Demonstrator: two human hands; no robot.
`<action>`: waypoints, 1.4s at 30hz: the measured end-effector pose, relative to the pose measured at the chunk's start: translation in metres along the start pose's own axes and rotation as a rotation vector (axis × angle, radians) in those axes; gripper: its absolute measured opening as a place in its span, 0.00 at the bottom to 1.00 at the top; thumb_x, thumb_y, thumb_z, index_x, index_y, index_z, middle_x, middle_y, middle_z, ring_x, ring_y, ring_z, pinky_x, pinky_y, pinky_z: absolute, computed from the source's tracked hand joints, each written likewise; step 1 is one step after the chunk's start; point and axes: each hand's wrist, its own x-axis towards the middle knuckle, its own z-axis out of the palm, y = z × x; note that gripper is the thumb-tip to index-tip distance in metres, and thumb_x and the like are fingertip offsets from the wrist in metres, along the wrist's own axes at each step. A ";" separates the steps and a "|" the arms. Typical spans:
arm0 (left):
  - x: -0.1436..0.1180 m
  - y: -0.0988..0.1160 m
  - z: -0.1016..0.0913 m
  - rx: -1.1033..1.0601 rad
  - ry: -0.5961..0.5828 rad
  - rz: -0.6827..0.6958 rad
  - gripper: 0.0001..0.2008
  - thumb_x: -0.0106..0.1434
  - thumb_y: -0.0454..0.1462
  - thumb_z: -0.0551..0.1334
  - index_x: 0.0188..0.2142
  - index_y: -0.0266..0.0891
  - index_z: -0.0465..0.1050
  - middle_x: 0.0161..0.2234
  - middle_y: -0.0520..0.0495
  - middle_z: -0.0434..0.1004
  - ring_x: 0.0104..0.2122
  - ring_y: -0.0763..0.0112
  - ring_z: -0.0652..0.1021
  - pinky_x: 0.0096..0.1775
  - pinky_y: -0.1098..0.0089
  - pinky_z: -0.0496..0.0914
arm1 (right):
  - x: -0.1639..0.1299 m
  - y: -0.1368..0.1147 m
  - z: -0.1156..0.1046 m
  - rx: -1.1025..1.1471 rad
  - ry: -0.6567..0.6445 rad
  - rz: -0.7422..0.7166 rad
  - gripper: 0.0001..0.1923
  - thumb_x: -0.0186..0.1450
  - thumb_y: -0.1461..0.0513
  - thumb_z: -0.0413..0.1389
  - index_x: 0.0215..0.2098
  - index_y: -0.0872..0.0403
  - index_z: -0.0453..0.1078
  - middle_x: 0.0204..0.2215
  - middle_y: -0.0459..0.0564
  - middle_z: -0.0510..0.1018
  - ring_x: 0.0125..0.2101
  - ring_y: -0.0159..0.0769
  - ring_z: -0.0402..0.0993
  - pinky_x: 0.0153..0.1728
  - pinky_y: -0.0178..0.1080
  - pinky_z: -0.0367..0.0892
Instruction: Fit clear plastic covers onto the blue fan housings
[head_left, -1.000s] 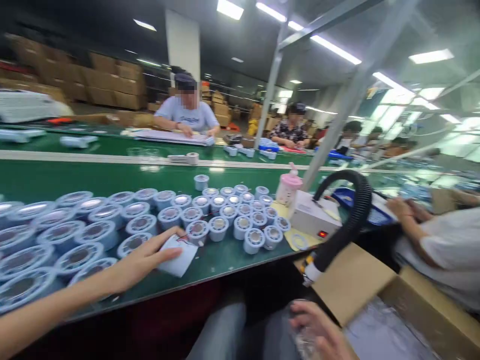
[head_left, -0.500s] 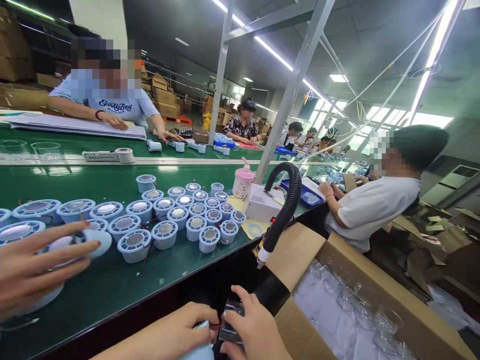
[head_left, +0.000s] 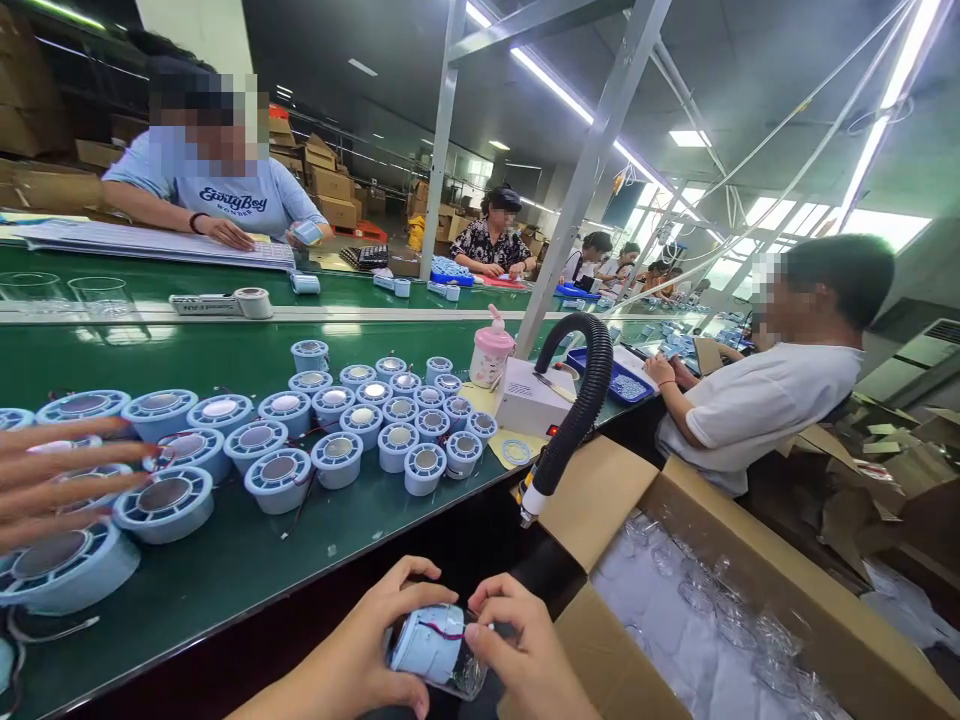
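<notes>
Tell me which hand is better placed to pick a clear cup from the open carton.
Right, probably. The right hand sits beside the carton, nearest the clear cups; the left hand lies farther off, its grip wrapped round the blue part both hold.

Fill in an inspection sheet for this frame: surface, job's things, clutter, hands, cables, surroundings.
Surface: green bench.
Job's things: blue part with red wire, held in both hands; rows of blue housings on the bench.
Clutter: pink bottle, white box, tape ring.
Hands: left hand and right hand grip the part; another person's fingers at left.
Cables: black hose.
Surroundings: carton, seated co-workers.
</notes>
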 end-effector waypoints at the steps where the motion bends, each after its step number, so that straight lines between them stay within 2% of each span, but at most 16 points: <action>1: 0.000 -0.002 0.001 -0.017 -0.038 0.006 0.36 0.36 0.43 0.76 0.48 0.50 0.73 0.56 0.43 0.60 0.55 0.48 0.65 0.56 0.55 0.61 | 0.001 -0.001 -0.002 0.084 -0.002 0.035 0.19 0.56 0.50 0.60 0.17 0.56 0.70 0.33 0.51 0.71 0.28 0.33 0.68 0.27 0.35 0.64; 3: -0.002 -0.002 0.003 -0.103 -0.103 0.032 0.38 0.37 0.40 0.75 0.51 0.50 0.71 0.58 0.43 0.61 0.57 0.47 0.64 0.56 0.54 0.61 | 0.004 -0.001 -0.006 0.226 -0.011 0.106 0.22 0.52 0.47 0.63 0.16 0.57 0.69 0.32 0.50 0.71 0.27 0.33 0.69 0.23 0.34 0.65; 5: -0.004 0.001 0.008 -0.265 -0.138 0.050 0.37 0.42 0.39 0.74 0.53 0.48 0.68 0.54 0.42 0.67 0.53 0.52 0.69 0.53 0.56 0.66 | 0.003 -0.001 -0.012 0.309 -0.020 0.164 0.24 0.50 0.46 0.64 0.16 0.57 0.69 0.34 0.52 0.71 0.29 0.35 0.71 0.22 0.34 0.67; 8: -0.007 0.009 0.015 -0.548 -0.126 0.018 0.35 0.46 0.38 0.72 0.54 0.42 0.64 0.49 0.42 0.71 0.46 0.60 0.74 0.49 0.60 0.69 | -0.004 -0.002 -0.019 0.365 -0.070 0.160 0.19 0.53 0.47 0.64 0.22 0.55 0.74 0.43 0.56 0.74 0.41 0.44 0.75 0.32 0.40 0.74; 9: -0.009 0.012 0.017 -0.619 -0.105 -0.006 0.35 0.46 0.38 0.72 0.54 0.40 0.64 0.49 0.42 0.71 0.45 0.62 0.74 0.48 0.61 0.70 | -0.007 -0.003 -0.021 0.329 -0.102 0.110 0.17 0.52 0.49 0.65 0.28 0.54 0.76 0.47 0.57 0.74 0.46 0.47 0.73 0.37 0.43 0.74; 11: -0.012 0.017 0.019 -0.715 -0.069 -0.066 0.36 0.46 0.38 0.73 0.54 0.39 0.63 0.49 0.41 0.70 0.43 0.63 0.75 0.43 0.63 0.72 | -0.016 -0.006 -0.023 0.131 -0.144 -0.045 0.18 0.52 0.54 0.67 0.39 0.51 0.77 0.54 0.57 0.72 0.53 0.50 0.68 0.48 0.48 0.70; 13: -0.017 0.022 0.018 -0.749 -0.079 -0.115 0.36 0.48 0.40 0.72 0.55 0.41 0.61 0.49 0.41 0.70 0.38 0.65 0.76 0.35 0.66 0.74 | -0.024 -0.010 -0.025 -0.119 -0.145 -0.179 0.21 0.54 0.58 0.67 0.46 0.48 0.75 0.56 0.56 0.71 0.55 0.49 0.66 0.53 0.50 0.66; 15: -0.021 0.025 0.015 -0.714 -0.108 -0.105 0.37 0.49 0.41 0.72 0.57 0.43 0.60 0.48 0.41 0.71 0.37 0.66 0.76 0.33 0.67 0.73 | -0.031 -0.012 -0.025 -0.250 -0.132 -0.240 0.18 0.57 0.61 0.64 0.46 0.48 0.73 0.55 0.55 0.71 0.54 0.47 0.68 0.54 0.49 0.65; 19: -0.029 0.031 0.009 -0.558 -0.087 0.038 0.38 0.48 0.38 0.73 0.58 0.43 0.63 0.53 0.41 0.70 0.48 0.60 0.74 0.48 0.61 0.70 | -0.037 -0.014 -0.028 -0.243 -0.147 -0.244 0.18 0.59 0.61 0.63 0.47 0.49 0.70 0.55 0.54 0.72 0.50 0.45 0.72 0.50 0.47 0.70; 22: -0.032 0.034 0.007 -0.491 -0.074 0.117 0.38 0.48 0.37 0.73 0.58 0.44 0.64 0.56 0.40 0.67 0.54 0.57 0.71 0.52 0.59 0.68 | -0.038 -0.017 -0.030 -0.198 -0.181 -0.181 0.19 0.58 0.60 0.63 0.48 0.49 0.68 0.54 0.54 0.72 0.47 0.44 0.74 0.46 0.44 0.72; 30: -0.036 0.038 0.004 -0.397 -0.086 0.217 0.38 0.49 0.36 0.72 0.59 0.46 0.63 0.56 0.42 0.67 0.55 0.57 0.70 0.54 0.60 0.67 | -0.041 -0.028 -0.030 -0.032 -0.247 0.025 0.21 0.59 0.57 0.63 0.49 0.47 0.67 0.53 0.51 0.72 0.50 0.46 0.71 0.46 0.44 0.72; 37: -0.037 0.037 0.003 -0.334 -0.086 0.233 0.38 0.49 0.38 0.72 0.59 0.46 0.62 0.57 0.41 0.66 0.56 0.56 0.69 0.55 0.59 0.67 | -0.041 -0.032 -0.030 0.081 -0.245 0.147 0.21 0.58 0.55 0.63 0.48 0.49 0.67 0.47 0.51 0.74 0.41 0.41 0.74 0.41 0.41 0.73; 42: -0.038 0.036 0.002 -0.290 -0.077 0.295 0.39 0.49 0.38 0.72 0.59 0.46 0.62 0.57 0.41 0.66 0.57 0.57 0.67 0.57 0.60 0.64 | -0.040 -0.031 -0.028 0.212 -0.270 0.208 0.21 0.58 0.55 0.62 0.47 0.50 0.65 0.41 0.51 0.76 0.41 0.40 0.73 0.37 0.38 0.72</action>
